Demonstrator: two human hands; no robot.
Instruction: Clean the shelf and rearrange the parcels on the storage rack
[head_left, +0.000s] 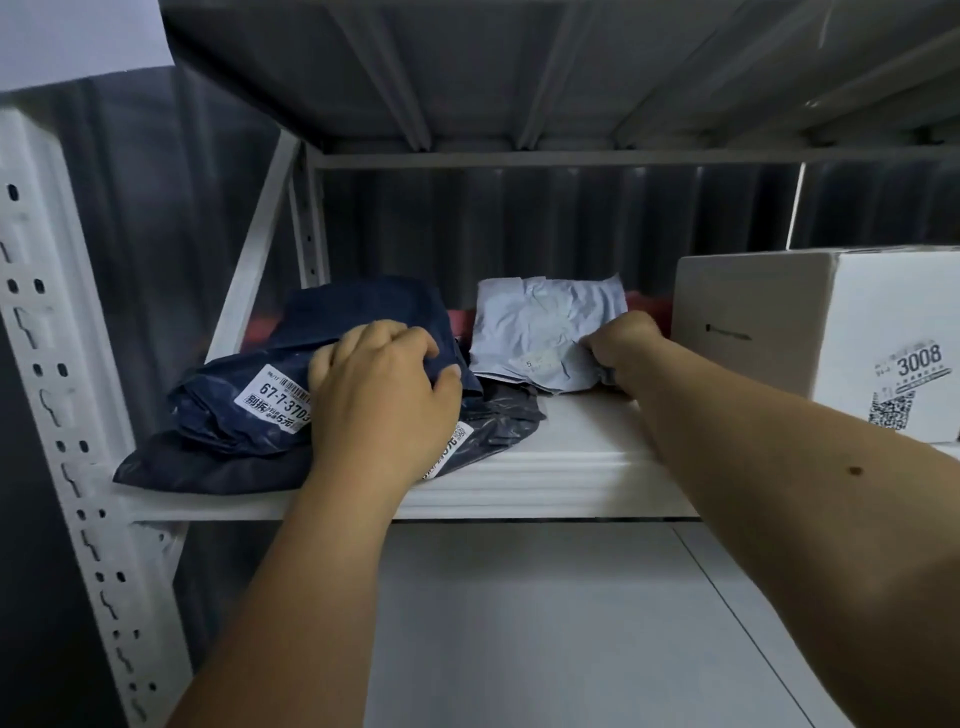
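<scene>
Here the rearranging step seems underway: the left hand (382, 387) grips the dark navy plastic mailer bag (249, 415) at the white metal shelf's (561, 467) left end, while the right hand (621, 345) pinches the crumpled pale grey mailer bag (540, 332) farther back. Next, lifting both clear looks needed.

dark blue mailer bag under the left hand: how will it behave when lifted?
Probably floppy: the dark blue bag is creased and bunches where the left hand grips it. Likely light, soft contents, since it sags flat over the shelf edge. The glossy plastic may slip, so a pinch seems safer than a flat push.
</scene>
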